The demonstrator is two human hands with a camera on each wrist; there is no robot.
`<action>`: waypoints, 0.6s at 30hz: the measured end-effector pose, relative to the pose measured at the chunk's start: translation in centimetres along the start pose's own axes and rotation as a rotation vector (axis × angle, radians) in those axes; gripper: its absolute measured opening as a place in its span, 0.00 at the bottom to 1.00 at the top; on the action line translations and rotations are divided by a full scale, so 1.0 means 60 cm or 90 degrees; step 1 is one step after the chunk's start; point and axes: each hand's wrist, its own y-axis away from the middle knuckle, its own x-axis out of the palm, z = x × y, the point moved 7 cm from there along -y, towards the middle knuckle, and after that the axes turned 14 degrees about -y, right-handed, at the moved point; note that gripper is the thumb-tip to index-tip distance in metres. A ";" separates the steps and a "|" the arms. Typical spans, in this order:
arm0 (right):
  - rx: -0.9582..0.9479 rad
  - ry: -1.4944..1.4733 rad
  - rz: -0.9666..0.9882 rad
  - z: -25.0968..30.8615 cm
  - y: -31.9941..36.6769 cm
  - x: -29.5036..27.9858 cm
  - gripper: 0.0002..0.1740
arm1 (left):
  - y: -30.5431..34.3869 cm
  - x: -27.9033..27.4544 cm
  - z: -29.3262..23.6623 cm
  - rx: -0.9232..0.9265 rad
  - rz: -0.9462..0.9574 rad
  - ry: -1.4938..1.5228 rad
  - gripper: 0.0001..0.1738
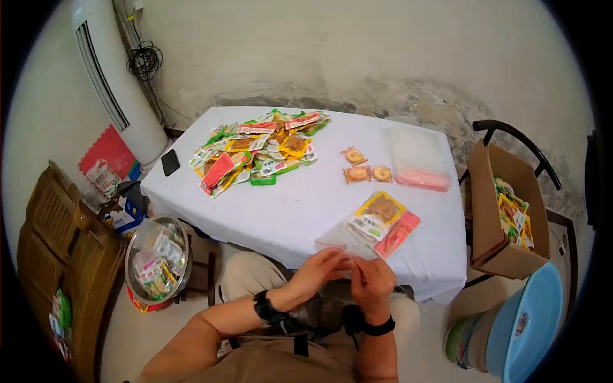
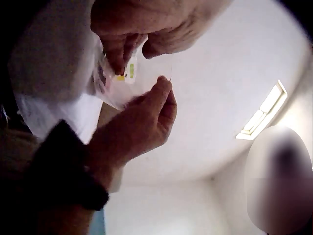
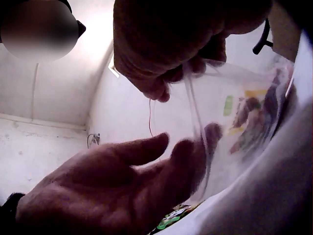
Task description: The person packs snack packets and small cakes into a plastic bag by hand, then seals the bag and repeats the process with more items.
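Note:
Near the table's front edge both hands are at a clear zip bag (image 1: 332,245) with a red line along its mouth. My right hand (image 1: 374,281) pinches the bag's edge, its thumb against the fingers. On the other side, my left hand (image 1: 319,271) has its fingers behind the film and its thumb in front, as the right wrist view shows, with the red line running between them. Just past the bag's mouth lie a yellow-and-white snack packet (image 1: 378,216) and a red packet (image 1: 397,235). Printed packaging (image 3: 252,115) shows through the film in the right wrist view.
A pile of snack packets (image 1: 255,150) covers the table's far left, near a phone (image 1: 170,163). Several small wrapped cakes (image 1: 357,173) and a stack of clear bags (image 1: 418,153) lie at right. Beside the table stand a carton (image 1: 511,255), a blue basin (image 1: 543,319) and a metal bowl (image 1: 186,268).

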 end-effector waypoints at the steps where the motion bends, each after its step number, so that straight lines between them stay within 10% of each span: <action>1: -0.004 -0.005 0.003 -0.002 0.003 0.001 0.08 | 0.017 -0.021 0.004 0.003 -0.006 0.002 0.20; 10: 0.007 0.018 0.012 -0.005 0.005 0.016 0.09 | 0.009 -0.281 -0.062 0.202 -0.300 -0.324 0.14; 15: 0.007 0.011 0.014 -0.011 0.008 0.018 0.08 | -0.068 -0.344 -0.155 0.427 -0.549 -0.875 0.21; 18: 0.009 0.022 0.019 -0.013 0.005 0.018 0.08 | -0.165 -0.432 -0.159 0.181 -0.461 -0.611 0.23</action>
